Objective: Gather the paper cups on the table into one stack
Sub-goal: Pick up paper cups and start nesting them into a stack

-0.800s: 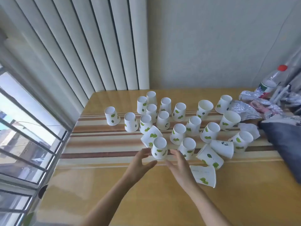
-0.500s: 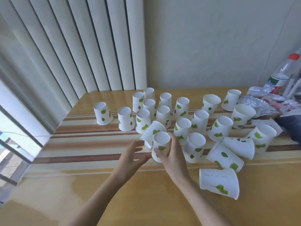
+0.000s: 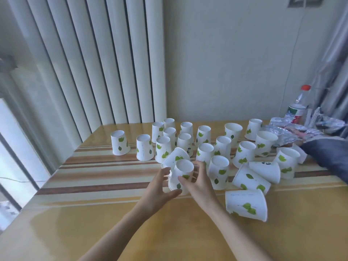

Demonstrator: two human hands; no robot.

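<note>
Right hand (image 3: pixel 197 182): holds the front cup (image 3: pixel 181 173), thumb on the near side, fingers round the back.
Left hand (image 3: pixel 157 187): open, fingers spread, just beside the same cup on its left; I cannot tell if it touches.
Front cup: upside down, a bit tilted, flat bottom pointing up and away; it is white with green leaves.
Tipped cup (image 3: pixel 176 157): leans right behind the held one.
Other cups (image 3: pixel 203 140): many stand upside down in a bunch farther back; three lie on their sides to the right, the nearest one (image 3: pixel 246 205) has small writing too blurry to read.
Table (image 3: pixel 113 223): lots of bare yellow room near the person; left edge runs by the window.
Bottle (image 3: pixel 298 107): far right, red cap, red and green label, words too small to read.
</note>
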